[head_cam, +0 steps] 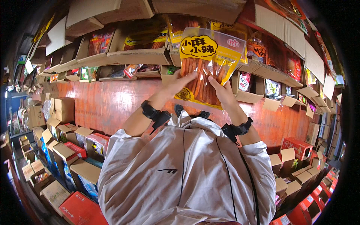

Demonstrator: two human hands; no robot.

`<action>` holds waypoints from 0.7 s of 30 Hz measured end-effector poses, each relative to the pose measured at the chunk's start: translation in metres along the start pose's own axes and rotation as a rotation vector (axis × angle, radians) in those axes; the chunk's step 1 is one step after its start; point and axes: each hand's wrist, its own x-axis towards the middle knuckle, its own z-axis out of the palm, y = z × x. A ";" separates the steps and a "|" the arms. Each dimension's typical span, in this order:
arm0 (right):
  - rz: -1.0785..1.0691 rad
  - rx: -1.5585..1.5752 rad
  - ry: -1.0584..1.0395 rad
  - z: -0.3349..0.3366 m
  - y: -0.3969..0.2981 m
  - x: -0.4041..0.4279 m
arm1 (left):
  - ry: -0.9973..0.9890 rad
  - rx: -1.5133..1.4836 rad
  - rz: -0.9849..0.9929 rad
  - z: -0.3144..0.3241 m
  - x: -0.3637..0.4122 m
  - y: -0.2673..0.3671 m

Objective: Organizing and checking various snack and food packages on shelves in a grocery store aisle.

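A large yellow-and-clear plastic snack bag (pixel 201 70) full of reddish-brown sticks is held up in front of me, its printed face towards the camera. My left hand (pixel 180 82) grips its left side, thumb laid across the front. On the right side, my right hand (pixel 221 91) holds the bag with its thumb also on the front. The fingers behind the bag are mostly hidden. Just beyond it, an open cardboard box (pixel 175 57) on the shelf holds similar yellow bags (pixel 229 26). A black strap device sits on each wrist.
Open cartons (pixel 137 56) of packaged snacks line the shelves ahead, with a lower row (pixel 249 95) beneath. Reddish floorboards (pixel 112 98) run along the aisle. More cartons stand behind me on both sides, including a red box (pixel 81 209) at lower left and red cartons (pixel 296 147) at right.
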 end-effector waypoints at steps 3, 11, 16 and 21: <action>-0.072 -0.073 0.018 0.010 0.001 -0.002 | 0.057 0.109 0.059 0.007 0.002 -0.012; -0.236 -0.274 0.027 0.004 0.013 0.010 | -0.038 0.216 0.289 0.024 -0.011 0.017; 0.171 -0.428 0.182 -0.021 -0.024 0.015 | 0.090 0.124 0.296 0.001 -0.008 0.026; -0.159 -0.505 0.062 -0.044 0.009 0.026 | 0.059 0.539 0.271 -0.015 -0.001 0.025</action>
